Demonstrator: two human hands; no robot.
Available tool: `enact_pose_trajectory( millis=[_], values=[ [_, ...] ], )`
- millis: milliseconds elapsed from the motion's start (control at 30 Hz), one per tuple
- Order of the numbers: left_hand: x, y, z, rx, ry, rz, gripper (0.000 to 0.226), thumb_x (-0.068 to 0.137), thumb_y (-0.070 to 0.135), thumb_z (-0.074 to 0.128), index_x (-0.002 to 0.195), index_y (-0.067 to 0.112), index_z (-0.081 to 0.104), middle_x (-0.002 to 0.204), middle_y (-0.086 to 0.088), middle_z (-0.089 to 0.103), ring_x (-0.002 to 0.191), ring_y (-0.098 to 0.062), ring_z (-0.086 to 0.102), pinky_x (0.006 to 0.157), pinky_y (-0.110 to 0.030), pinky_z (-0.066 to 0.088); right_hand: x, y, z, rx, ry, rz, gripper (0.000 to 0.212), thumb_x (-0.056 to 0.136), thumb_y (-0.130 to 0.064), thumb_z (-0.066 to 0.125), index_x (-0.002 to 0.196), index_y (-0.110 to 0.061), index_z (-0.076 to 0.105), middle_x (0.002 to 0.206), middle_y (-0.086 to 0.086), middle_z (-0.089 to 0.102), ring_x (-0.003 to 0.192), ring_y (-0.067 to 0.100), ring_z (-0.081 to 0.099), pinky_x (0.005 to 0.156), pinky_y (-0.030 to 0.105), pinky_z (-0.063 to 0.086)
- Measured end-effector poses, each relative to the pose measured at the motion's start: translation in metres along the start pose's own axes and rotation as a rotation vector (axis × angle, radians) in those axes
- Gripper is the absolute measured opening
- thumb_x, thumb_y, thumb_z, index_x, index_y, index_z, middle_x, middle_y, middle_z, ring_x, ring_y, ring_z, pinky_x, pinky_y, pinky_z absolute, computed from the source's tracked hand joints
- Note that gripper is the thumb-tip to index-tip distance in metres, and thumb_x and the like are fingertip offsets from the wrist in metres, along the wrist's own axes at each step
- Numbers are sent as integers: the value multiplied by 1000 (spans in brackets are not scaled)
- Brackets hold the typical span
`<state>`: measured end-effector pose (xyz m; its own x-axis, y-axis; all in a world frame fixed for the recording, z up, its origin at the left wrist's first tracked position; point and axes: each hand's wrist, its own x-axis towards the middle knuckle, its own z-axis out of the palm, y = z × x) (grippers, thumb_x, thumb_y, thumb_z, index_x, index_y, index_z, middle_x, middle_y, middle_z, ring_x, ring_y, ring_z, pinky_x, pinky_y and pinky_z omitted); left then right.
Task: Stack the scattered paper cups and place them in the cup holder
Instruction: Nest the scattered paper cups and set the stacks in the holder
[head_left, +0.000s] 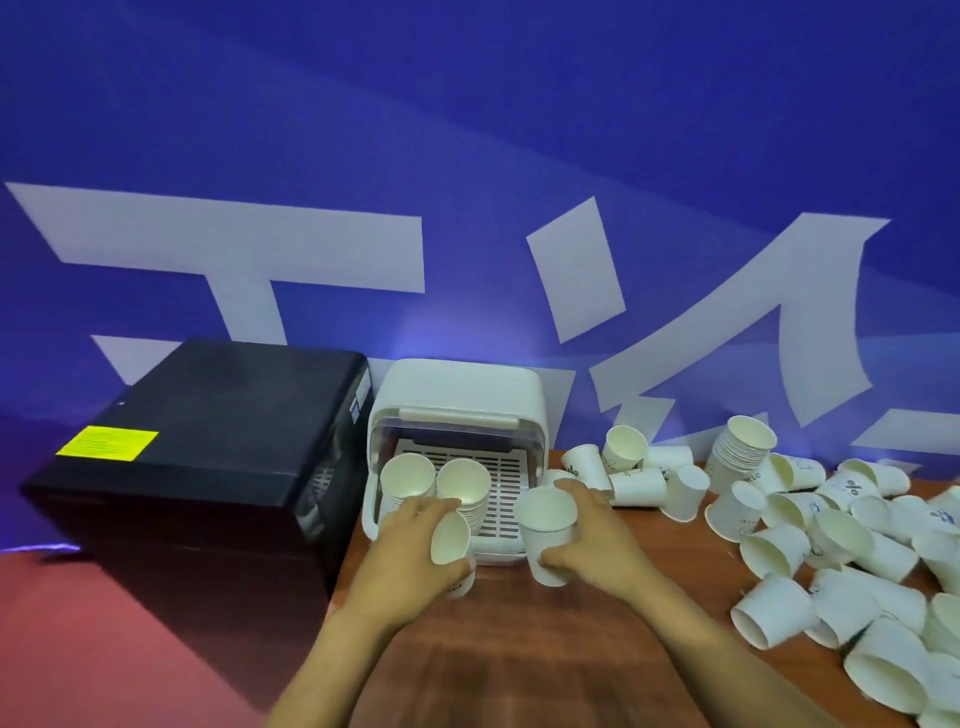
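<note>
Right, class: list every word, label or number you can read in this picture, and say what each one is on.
"olo": blue print on a fallen paper cup in the pile, partly hidden.
Yellow label on the black box: too blurred to read.
Big white strokes on the blue backdrop: cropped, unreadable.

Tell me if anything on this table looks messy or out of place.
Yes. Loose paper cups lie scattered across the right side of the wooden table, many tipped on their sides. Only two stacks stand in the cup holder. Nothing looks torn or spilled.
</note>
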<state>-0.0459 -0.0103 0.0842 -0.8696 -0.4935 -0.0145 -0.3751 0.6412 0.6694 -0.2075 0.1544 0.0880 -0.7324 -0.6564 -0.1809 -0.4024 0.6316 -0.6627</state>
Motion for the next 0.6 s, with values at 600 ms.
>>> enact_pose_trajectory(
  millis=[600],
  values=[
    [66, -29, -50, -29, 339, 98, 62, 76, 34, 73, 132, 32, 46, 137, 16, 40, 124, -14, 37, 95, -24, 35, 46, -70, 48, 132, 280, -50, 80, 71, -34, 75, 131, -31, 22, 128, -6, 45, 108, 19, 52, 75, 28, 40]
  ],
)
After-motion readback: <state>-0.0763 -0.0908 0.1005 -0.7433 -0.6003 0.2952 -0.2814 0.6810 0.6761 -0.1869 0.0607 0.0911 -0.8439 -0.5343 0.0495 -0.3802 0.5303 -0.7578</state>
